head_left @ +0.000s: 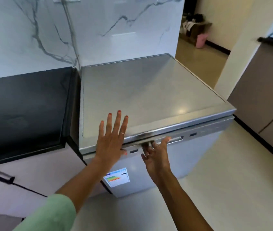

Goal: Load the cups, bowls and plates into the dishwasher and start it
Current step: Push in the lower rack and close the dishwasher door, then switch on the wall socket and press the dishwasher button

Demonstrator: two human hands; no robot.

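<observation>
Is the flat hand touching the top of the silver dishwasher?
Touching. The head view shows the left hand lying flat, fingers spread, on the front edge of the silver dishwasher top, with no gap visible beneath it.

Pale glossy floor (216,189) across lower right of the frame, silver dishwasher (149,90) standing on it at centre, closed

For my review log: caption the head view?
Left hand flat on the dishwasher top, right hand fingers curled under its door handle, door closed.
</observation>
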